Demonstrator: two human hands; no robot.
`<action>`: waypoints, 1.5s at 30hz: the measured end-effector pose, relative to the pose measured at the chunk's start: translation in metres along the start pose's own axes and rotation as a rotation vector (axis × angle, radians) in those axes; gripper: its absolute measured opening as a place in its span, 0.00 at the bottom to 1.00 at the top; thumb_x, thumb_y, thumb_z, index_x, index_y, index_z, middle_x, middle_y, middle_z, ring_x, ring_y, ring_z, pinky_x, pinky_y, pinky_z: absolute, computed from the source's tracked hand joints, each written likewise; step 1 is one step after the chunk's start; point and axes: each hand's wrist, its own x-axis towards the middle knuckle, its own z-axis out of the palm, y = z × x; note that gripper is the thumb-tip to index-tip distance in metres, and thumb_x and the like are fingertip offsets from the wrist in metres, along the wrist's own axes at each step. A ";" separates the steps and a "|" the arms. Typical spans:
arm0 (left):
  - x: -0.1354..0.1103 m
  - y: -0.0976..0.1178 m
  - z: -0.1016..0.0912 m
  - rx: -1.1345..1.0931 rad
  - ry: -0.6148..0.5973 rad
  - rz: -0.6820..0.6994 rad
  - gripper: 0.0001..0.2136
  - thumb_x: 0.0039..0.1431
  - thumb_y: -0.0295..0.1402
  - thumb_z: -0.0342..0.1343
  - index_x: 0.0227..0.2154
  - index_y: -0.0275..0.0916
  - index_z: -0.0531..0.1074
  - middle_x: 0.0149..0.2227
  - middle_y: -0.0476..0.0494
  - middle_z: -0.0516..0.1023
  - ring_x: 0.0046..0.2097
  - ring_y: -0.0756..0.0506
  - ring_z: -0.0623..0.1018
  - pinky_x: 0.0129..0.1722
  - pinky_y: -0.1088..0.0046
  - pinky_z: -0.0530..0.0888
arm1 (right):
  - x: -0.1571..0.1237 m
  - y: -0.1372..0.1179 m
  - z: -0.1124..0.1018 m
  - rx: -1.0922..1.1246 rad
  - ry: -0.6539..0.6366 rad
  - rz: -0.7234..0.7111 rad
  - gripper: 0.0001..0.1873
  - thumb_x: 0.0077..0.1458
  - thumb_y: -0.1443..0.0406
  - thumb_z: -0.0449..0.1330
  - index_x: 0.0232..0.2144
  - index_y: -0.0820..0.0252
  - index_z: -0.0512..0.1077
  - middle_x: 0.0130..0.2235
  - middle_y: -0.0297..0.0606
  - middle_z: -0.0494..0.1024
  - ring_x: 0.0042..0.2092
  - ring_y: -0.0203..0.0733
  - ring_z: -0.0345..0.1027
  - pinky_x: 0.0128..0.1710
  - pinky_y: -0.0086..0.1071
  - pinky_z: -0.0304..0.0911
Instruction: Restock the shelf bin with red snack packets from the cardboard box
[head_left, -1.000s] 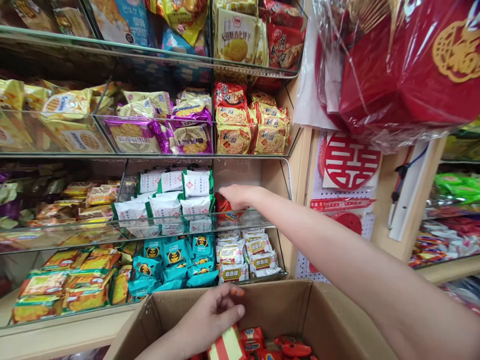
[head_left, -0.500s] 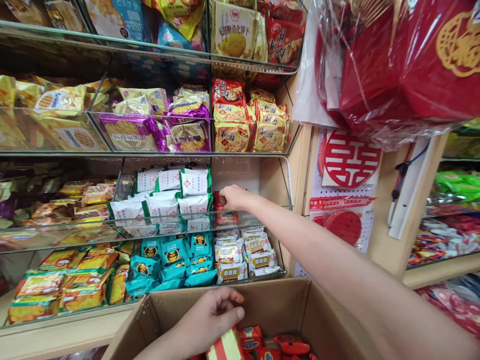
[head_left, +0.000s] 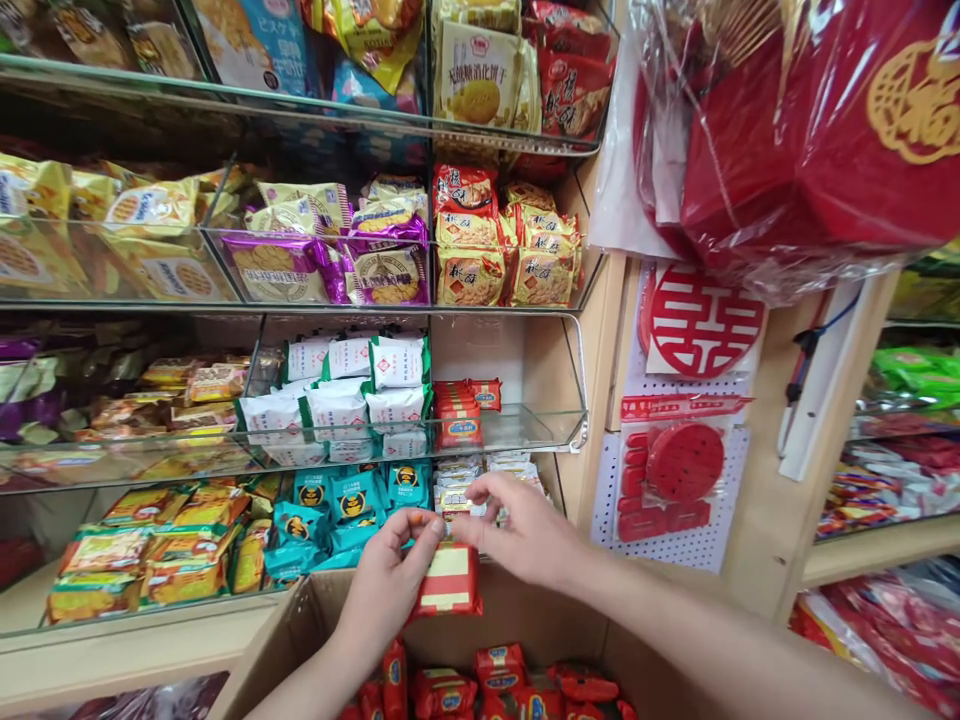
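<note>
My left hand (head_left: 396, 560) is closed on the near edge of a red and cream snack packet (head_left: 450, 582), held above the front of a cardboard box (head_left: 315, 610). My right hand (head_left: 517, 525) has come close to the packet's top edge. Its thumb points at my left fingertips, and its fingers are curved and apart from the thumb. Whether the right thumb touches the packet I cannot tell. Inside the box lie several red snack packets (head_left: 501, 668). On the glass shelf ahead, a small stack of red packets (head_left: 459, 415) stands beside white and green packets (head_left: 397, 362).
Glass shelf fronts (head_left: 517, 432) run across the rack. Teal packets (head_left: 354, 500) and orange packets (head_left: 184, 565) fill the lower shelf. At upper right hang red bags in clear plastic (head_left: 795, 150). A wooden upright (head_left: 780, 500) stands on the right.
My right hand has drawn back from the shelf, leaving red packets visible there, and come down to my left hand. My left hand has raised the packet out of the box.
</note>
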 end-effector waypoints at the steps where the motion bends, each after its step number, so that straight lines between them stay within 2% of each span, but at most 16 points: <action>1: 0.000 -0.001 0.000 -0.011 -0.002 -0.001 0.10 0.50 0.41 0.55 0.28 0.39 0.68 0.27 0.50 0.71 0.32 0.47 0.70 0.33 0.74 0.66 | -0.010 0.008 0.008 0.128 -0.081 0.122 0.18 0.47 0.53 0.57 0.36 0.58 0.65 0.35 0.36 0.69 0.31 0.35 0.64 0.31 0.30 0.58; 3: -0.001 -0.003 0.001 -0.031 -0.005 -0.011 0.10 0.50 0.42 0.56 0.28 0.39 0.68 0.27 0.51 0.71 0.31 0.48 0.70 0.32 0.75 0.67 | -0.022 0.024 0.021 0.411 -0.219 0.323 0.24 0.44 0.51 0.59 0.40 0.58 0.60 0.30 0.33 0.68 0.25 0.33 0.63 0.26 0.30 0.59; 5: -0.005 -0.003 0.003 -0.045 -0.022 -0.023 0.12 0.50 0.43 0.55 0.31 0.40 0.67 0.28 0.51 0.72 0.32 0.48 0.71 0.33 0.75 0.68 | -0.025 0.036 0.027 0.576 -0.237 0.373 0.24 0.43 0.53 0.60 0.38 0.59 0.59 0.24 0.27 0.65 0.21 0.31 0.61 0.24 0.28 0.58; 8: -0.010 0.003 0.006 -0.140 -0.089 -0.184 0.17 0.52 0.46 0.52 0.40 0.41 0.66 0.37 0.47 0.74 0.38 0.46 0.73 0.35 0.72 0.70 | -0.024 0.042 0.024 0.541 -0.068 0.254 0.19 0.43 0.57 0.62 0.34 0.59 0.59 0.26 0.28 0.66 0.27 0.32 0.63 0.28 0.28 0.58; 12: -0.011 0.014 0.006 -0.437 -0.222 -0.476 0.24 0.53 0.53 0.45 0.44 0.39 0.64 0.40 0.40 0.75 0.37 0.44 0.75 0.33 0.69 0.71 | -0.030 0.040 0.014 0.260 0.080 0.056 0.11 0.47 0.62 0.59 0.29 0.57 0.59 0.34 0.35 0.69 0.34 0.36 0.64 0.34 0.31 0.59; 15: -0.011 0.020 0.003 -0.490 -0.199 -0.456 0.19 0.49 0.44 0.56 0.42 0.39 0.65 0.44 0.40 0.74 0.43 0.43 0.74 0.37 0.69 0.71 | -0.038 0.035 0.011 0.084 0.061 -0.167 0.08 0.47 0.68 0.58 0.27 0.57 0.59 0.37 0.36 0.70 0.41 0.39 0.63 0.41 0.34 0.59; 18: -0.012 0.022 -0.001 -0.395 -0.145 -0.314 0.17 0.45 0.32 0.63 0.39 0.40 0.67 0.45 0.44 0.73 0.47 0.46 0.72 0.43 0.74 0.69 | -0.043 0.031 0.012 0.015 0.032 -0.286 0.09 0.46 0.75 0.53 0.28 0.57 0.60 0.43 0.39 0.67 0.48 0.40 0.60 0.47 0.35 0.56; 21: -0.011 0.021 -0.004 -0.343 -0.134 -0.223 0.16 0.44 0.31 0.63 0.38 0.40 0.67 0.39 0.49 0.74 0.42 0.49 0.72 0.39 0.78 0.70 | -0.044 0.029 0.014 0.045 0.084 -0.209 0.13 0.47 0.77 0.48 0.33 0.57 0.62 0.48 0.41 0.62 0.51 0.41 0.57 0.48 0.36 0.56; 24: -0.009 0.017 -0.003 -0.315 -0.143 -0.176 0.16 0.44 0.30 0.63 0.36 0.40 0.66 0.35 0.51 0.73 0.38 0.51 0.72 0.35 0.79 0.71 | -0.041 0.032 0.017 0.210 0.133 -0.022 0.10 0.53 0.70 0.49 0.39 0.56 0.61 0.48 0.42 0.63 0.49 0.41 0.60 0.43 0.35 0.61; 27: -0.009 0.012 -0.001 -0.307 -0.144 -0.134 0.14 0.43 0.30 0.63 0.34 0.40 0.67 0.35 0.52 0.72 0.38 0.51 0.71 0.35 0.79 0.70 | -0.038 0.035 0.020 0.440 0.049 0.158 0.16 0.53 0.61 0.53 0.44 0.57 0.58 0.45 0.42 0.66 0.44 0.39 0.64 0.41 0.34 0.62; 31: -0.010 0.005 0.003 -0.335 -0.172 -0.060 0.11 0.43 0.30 0.63 0.26 0.39 0.65 0.31 0.53 0.70 0.35 0.52 0.70 0.34 0.79 0.70 | -0.036 0.036 0.026 0.713 -0.147 0.310 0.27 0.45 0.62 0.60 0.45 0.56 0.52 0.36 0.37 0.70 0.33 0.37 0.67 0.31 0.33 0.64; 34: -0.011 0.004 0.004 -0.276 -0.202 -0.085 0.11 0.44 0.31 0.63 0.29 0.40 0.65 0.29 0.54 0.69 0.31 0.53 0.70 0.31 0.79 0.69 | -0.038 0.035 0.029 0.651 -0.086 0.329 0.23 0.42 0.65 0.61 0.40 0.57 0.55 0.34 0.35 0.70 0.33 0.37 0.66 0.31 0.33 0.64; 37: -0.012 0.005 0.004 -0.245 -0.268 -0.137 0.15 0.43 0.33 0.63 0.33 0.39 0.64 0.29 0.52 0.70 0.31 0.52 0.70 0.32 0.76 0.69 | -0.040 0.034 0.029 0.492 0.064 0.246 0.18 0.45 0.66 0.59 0.38 0.58 0.59 0.37 0.36 0.69 0.39 0.38 0.66 0.41 0.35 0.62; 40: -0.013 0.006 0.004 -0.241 -0.341 -0.156 0.15 0.47 0.38 0.60 0.34 0.40 0.62 0.31 0.51 0.69 0.33 0.51 0.69 0.31 0.75 0.67 | -0.034 0.027 0.016 0.446 0.099 0.117 0.12 0.50 0.65 0.55 0.39 0.58 0.61 0.39 0.38 0.69 0.42 0.38 0.65 0.42 0.34 0.62; 42: -0.013 0.006 0.004 -0.184 -0.383 -0.168 0.14 0.51 0.42 0.55 0.36 0.40 0.62 0.30 0.51 0.68 0.33 0.50 0.69 0.30 0.75 0.66 | -0.019 0.015 -0.003 0.318 0.199 -0.060 0.11 0.53 0.66 0.52 0.41 0.57 0.61 0.42 0.39 0.69 0.43 0.38 0.65 0.42 0.34 0.63; 45: -0.015 0.002 0.007 -0.052 -0.433 -0.143 0.13 0.53 0.41 0.52 0.35 0.38 0.62 0.26 0.53 0.65 0.30 0.50 0.67 0.31 0.73 0.64 | 0.022 -0.007 -0.039 -0.058 0.419 -0.426 0.12 0.54 0.69 0.50 0.42 0.57 0.62 0.44 0.39 0.68 0.48 0.39 0.61 0.48 0.37 0.58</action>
